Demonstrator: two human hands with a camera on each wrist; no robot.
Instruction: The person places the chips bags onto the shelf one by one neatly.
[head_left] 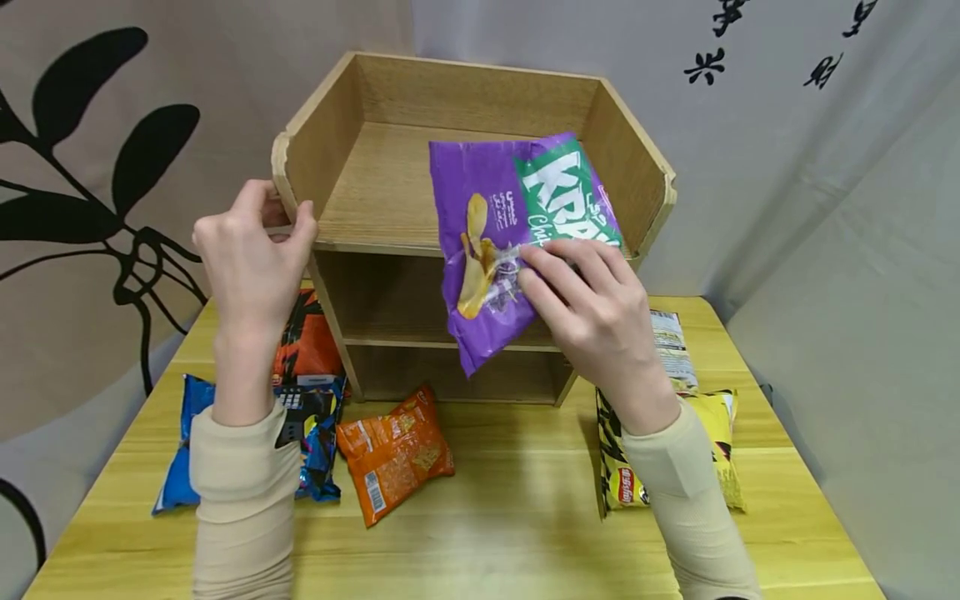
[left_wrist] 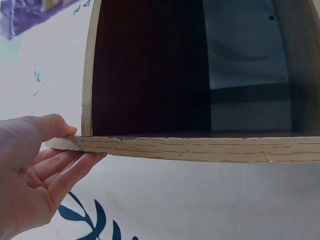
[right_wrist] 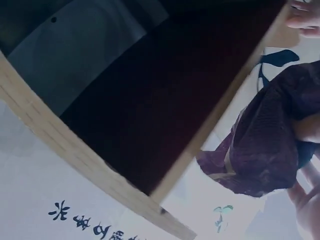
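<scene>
My right hand [head_left: 592, 312] holds a purple bag of chips [head_left: 480, 179] in front of the wooden shelf unit [head_left: 397, 183], where it overlaps the top compartment in the head view. In the right wrist view, the thumb lies on the crinkled chip bag [right_wrist: 260, 145] and the fingers [right_wrist: 307, 200] are behind it. With my left hand [head_left: 251, 250] I grip the front edge of the shelf's left side panel. The left wrist view shows the thumb on one face of that panel [left_wrist: 175, 149] and the fingertips [left_wrist: 95, 159] on the other.
An orange snack bag [head_left: 397, 454] lies before the shelf on the wooden table [head_left: 517, 517]. Blue bags [head_left: 322, 454] and a red bag [head_left: 311, 342] are at left, partly behind my forearm. Yellow bags [head_left: 716, 425] lie at right. A printed curtain [head_left: 525, 29] hangs behind.
</scene>
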